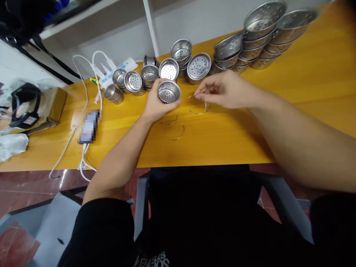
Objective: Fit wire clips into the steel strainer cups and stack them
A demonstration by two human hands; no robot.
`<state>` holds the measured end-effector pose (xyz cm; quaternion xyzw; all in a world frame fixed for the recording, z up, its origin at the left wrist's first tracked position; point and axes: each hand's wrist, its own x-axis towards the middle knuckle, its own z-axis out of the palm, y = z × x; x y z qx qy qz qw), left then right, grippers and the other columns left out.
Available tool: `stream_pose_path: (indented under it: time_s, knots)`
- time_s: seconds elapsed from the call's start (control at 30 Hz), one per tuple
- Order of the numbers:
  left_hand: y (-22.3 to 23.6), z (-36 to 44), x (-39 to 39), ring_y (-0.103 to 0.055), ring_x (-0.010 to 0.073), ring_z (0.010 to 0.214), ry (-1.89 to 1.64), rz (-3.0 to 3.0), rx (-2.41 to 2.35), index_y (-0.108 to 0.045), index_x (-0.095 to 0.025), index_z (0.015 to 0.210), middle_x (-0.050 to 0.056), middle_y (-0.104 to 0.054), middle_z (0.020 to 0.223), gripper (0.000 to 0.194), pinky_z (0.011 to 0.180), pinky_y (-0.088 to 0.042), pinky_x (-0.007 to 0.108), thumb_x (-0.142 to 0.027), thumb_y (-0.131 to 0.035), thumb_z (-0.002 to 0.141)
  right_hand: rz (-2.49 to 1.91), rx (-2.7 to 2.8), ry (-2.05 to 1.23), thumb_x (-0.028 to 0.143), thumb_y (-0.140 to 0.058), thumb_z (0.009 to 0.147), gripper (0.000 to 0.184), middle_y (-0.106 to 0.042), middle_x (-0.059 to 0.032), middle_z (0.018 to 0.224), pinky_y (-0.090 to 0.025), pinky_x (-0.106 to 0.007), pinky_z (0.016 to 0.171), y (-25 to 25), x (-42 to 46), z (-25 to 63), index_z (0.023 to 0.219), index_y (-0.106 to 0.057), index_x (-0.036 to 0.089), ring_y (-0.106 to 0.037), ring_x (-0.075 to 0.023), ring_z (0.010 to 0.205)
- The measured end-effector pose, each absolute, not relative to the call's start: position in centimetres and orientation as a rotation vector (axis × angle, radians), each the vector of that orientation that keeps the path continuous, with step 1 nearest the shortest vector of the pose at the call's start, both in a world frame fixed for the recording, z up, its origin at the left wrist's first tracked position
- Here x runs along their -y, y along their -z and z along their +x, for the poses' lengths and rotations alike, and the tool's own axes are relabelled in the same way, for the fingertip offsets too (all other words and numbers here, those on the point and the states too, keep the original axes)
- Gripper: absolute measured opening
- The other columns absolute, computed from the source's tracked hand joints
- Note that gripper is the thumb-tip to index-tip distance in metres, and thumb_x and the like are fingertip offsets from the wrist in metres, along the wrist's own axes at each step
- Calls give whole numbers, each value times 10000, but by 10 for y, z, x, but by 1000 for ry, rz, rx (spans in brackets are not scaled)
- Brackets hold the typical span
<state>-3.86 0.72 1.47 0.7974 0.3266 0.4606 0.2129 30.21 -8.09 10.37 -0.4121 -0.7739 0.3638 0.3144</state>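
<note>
My left hand (pixel 156 101) is wrapped round a small perforated metal cup (pixel 169 92), its open top tilted toward me. To the right of it, my right hand (pixel 215 90) pinches a thin curved wire handle (pixel 205 106) between thumb and fingertips. The wire hangs just above the table, apart from the cup. Two more curved wires lie on the wood below the cup: one wire (pixel 170 122) nearer to it and another wire (pixel 179 135) closer to the table's front edge. A further arc under my right hand is partly hidden.
Several perforated cups (pixel 134 81) stand along the back, with taller stacks of larger ones (pixel 261 27) at the right. Left on the table (pixel 314 85) lie a phone (pixel 89 127), white cables and a power strip (pixel 118 70). A cardboard box (pixel 55 107) sits at the far left.
</note>
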Motion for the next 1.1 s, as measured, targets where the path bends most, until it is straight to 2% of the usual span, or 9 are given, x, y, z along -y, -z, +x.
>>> stream_pose_path:
  time_s: [0.07, 0.17, 0.3, 0.47, 0.63, 0.73, 0.83, 0.93, 1.1]
  knots:
    - [-6, -35, -12, -873, 364, 1393, -1294, 2202, -853, -642, -323, 1623, 112, -805, 1518, 1092, 1279, -747, 580, -934, -1139, 867, -1071, 1945, -943, 760, -990, 1128, 466, -875, -132, 1033, -715, -568, 896, -102, 81, 298, 1151, -899, 303, -780, -347, 930]
    - [5, -28, -16, -874, 371, 1413, -1278, 2195, -819, -571, -343, 1692, 112, -784, 1524, 1162, 1284, -746, 582, -950, -1129, 873, -1052, 1856, -864, 922, -968, 1092, 626, -860, -144, 1040, -688, -578, 870, -99, 80, 288, 1146, -878, 306, -751, -348, 924]
    - [10, -15, -6, -845, 390, 1496, -1201, 2219, -780, -486, -354, 1750, 132, -728, 1613, 1232, 1316, -732, 577, -950, -1125, 881, -1093, 1811, -775, 972, -909, 1107, 639, -831, -129, 1026, -683, -582, 904, -92, 80, 271, 1155, -869, 336, -745, -375, 986]
    - [2, -4, 14, -825, 408, 1497, -1136, 2237, -760, -471, -334, 1722, 145, -704, 1622, 1207, 1312, -734, 604, -889, -1152, 893, -1132, 1816, -629, 838, -927, 1144, 513, -781, -108, 941, -685, -575, 875, -81, 78, 260, 1124, -874, 328, -764, -391, 958]
    - [-1, 0, 20, -823, 409, 1470, -1112, 2253, -785, -496, -322, 1685, 138, -711, 1588, 1144, 1290, -742, 619, -816, -1176, 908, -1128, 1829, -546, 660, -945, 1182, 365, -773, -82, 898, -699, -552, 906, -76, 73, 258, 1080, -863, 319, -748, -342, 895]
    - [-2, 2, 22, -811, 416, 1489, -1106, 2244, -811, -501, -319, 1693, 139, -711, 1577, 1129, 1304, -728, 627, -815, -1163, 925, -1121, 1820, -526, 533, -953, 1178, 297, -747, -74, 873, -701, -558, 949, -74, 71, 255, 1034, -842, 297, -737, -325, 867]
    - [-6, 5, 26, -819, 404, 1463, -1095, 2230, -855, -528, -304, 1671, 131, -734, 1542, 1134, 1308, -719, 616, -862, -1153, 908, -1104, 1784, -525, 501, -976, 1147, 266, -729, -69, 872, -708, -579, 964, -70, 69, 250, 1038, -837, 302, -747, -337, 861]
    - [-12, 4, 29, -844, 362, 1381, -1090, 2204, -845, -567, -287, 1635, 119, -768, 1501, 1103, 1270, -728, 576, -937, -1101, 920, -1020, 1730, -611, 596, -1012, 1128, 319, -712, -53, 875, -715, -551, 916, -72, 69, 249, 1120, -854, 319, -742, -328, 857]
    - [-19, -7, 24, -859, 295, 1251, -1074, 2110, -777, -665, -297, 1556, 84, -820, 1394, 920, 1181, -734, 505, -988, -961, 1025, -776, 1808, -978, 935, -1016, 1044, 640, -740, -33, 833, -619, -430, 654, -87, 74, 261, 1081, -872, 313, -681, -269, 752]
